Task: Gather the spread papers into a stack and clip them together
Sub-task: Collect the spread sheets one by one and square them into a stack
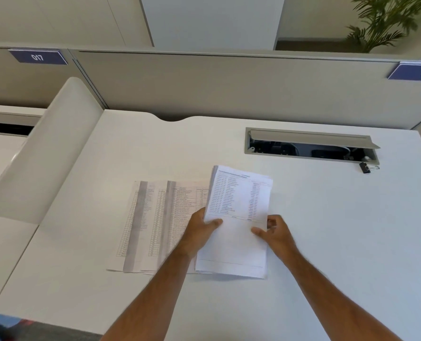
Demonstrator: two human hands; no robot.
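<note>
White desk (327, 230), open cable tray (310, 146), grey partition (229, 84) with numbered labels; potted palm (386, 20) behind.

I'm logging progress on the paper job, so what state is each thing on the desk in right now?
Held stack: partly gathered, gripped at both side edges, unclipped.
Loose sheets: flat on the desk, overlapping, not yet gathered.
Binder clip: lying unused by the cable tray.
Cable tray lid: open.
Left hand: closed on the stack's left edge.
Right hand: closed on the stack's right edge.
</note>
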